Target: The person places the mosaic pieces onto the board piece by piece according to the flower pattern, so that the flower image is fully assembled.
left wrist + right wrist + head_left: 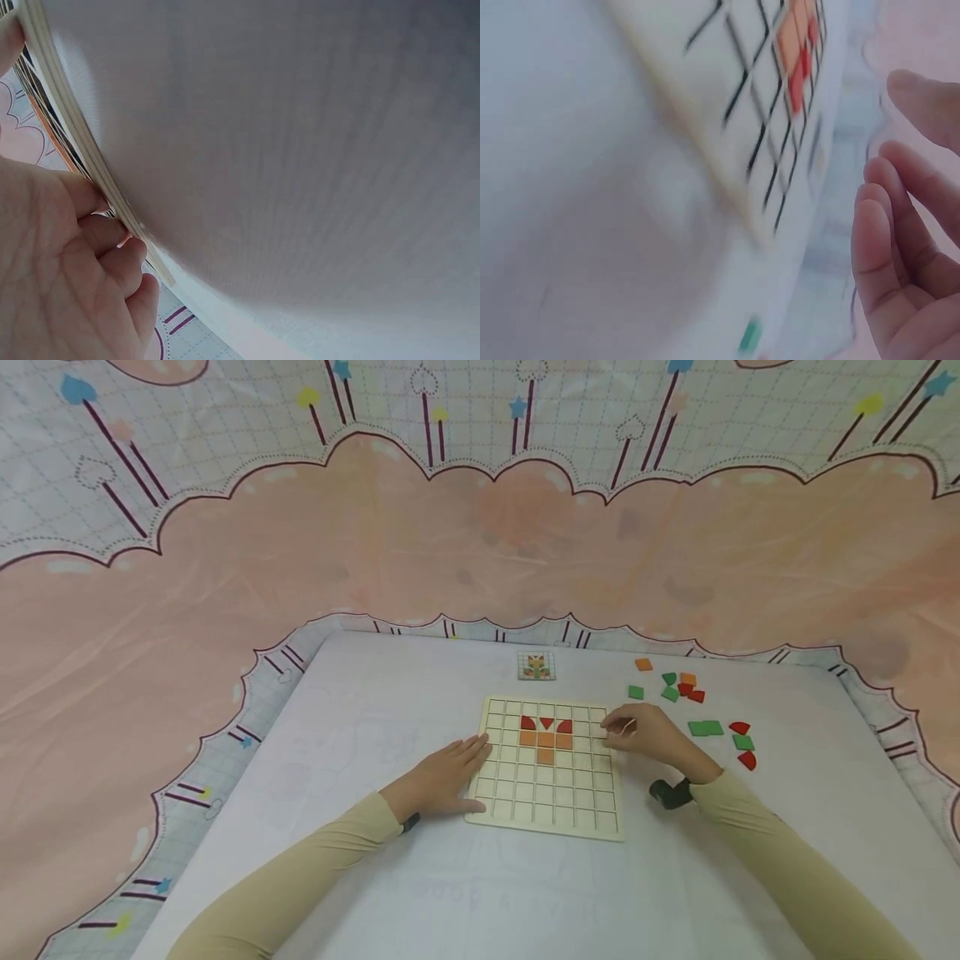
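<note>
A pale square grid board (510,793) lies on the white table. Several orange squares (546,757) form a T on it, below two red quarter-round pieces (566,727) and a red triangle (547,723). My left hand (444,775) rests at the board's left edge, its fingertips on the rim and its thumb by the lower left corner. In the left wrist view the fingers (124,266) touch the board's side. Over the right edge hovers my right hand (647,737), fingers loosely bent; the right wrist view shows a gap between thumb and fingers (874,232), with nothing in it.
Behind the board lies a small pattern card (536,666). Loose green pieces (705,727), red pieces (747,761) and orange pieces (643,665) are scattered at the right. A patterned cloth (480,543) hangs behind the table (375,693).
</note>
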### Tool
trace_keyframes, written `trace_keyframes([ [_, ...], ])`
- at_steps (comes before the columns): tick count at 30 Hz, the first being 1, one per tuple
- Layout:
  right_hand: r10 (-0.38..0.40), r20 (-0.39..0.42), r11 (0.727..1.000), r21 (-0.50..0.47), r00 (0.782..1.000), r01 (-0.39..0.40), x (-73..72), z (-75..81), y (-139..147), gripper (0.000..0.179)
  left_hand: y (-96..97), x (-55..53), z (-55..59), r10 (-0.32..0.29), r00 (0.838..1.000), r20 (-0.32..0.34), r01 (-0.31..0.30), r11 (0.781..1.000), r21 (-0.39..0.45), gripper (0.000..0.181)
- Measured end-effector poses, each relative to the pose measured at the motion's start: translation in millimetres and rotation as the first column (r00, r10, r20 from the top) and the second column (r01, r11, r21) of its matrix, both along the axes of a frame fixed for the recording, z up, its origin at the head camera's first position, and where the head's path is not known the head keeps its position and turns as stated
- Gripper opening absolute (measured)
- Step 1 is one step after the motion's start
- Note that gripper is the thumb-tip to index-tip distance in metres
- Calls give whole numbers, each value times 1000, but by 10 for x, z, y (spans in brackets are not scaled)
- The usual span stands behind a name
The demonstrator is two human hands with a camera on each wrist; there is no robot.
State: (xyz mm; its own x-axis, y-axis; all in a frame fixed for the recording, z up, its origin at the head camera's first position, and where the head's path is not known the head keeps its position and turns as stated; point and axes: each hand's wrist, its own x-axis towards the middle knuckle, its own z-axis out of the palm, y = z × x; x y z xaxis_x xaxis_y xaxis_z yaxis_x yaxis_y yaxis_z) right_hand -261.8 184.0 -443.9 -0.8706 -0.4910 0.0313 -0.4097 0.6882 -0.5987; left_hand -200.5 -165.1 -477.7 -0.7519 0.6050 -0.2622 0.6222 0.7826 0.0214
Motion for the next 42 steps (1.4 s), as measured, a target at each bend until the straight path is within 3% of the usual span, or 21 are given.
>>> trace_keyframes([
  [8,-117,31,992,58,993,115,39,-1,614,29,-6,6,0,-9,1000,-9,9,1000,-3,93],
  [15,-177,108,980,111,978,165,62,-96,884,32,-11,10,4,-15,1000,-17,15,1000,-8,92],
  [24,-190,157,974,157,969,166,37,-249,970,31,2,19,-10,-1,1000,-6,1,1000,-5,92],
  [42,-184,167,973,171,969,155,-51,-253,844,29,10,18,-2,-9,1000,-14,9,1000,-9,92],
])
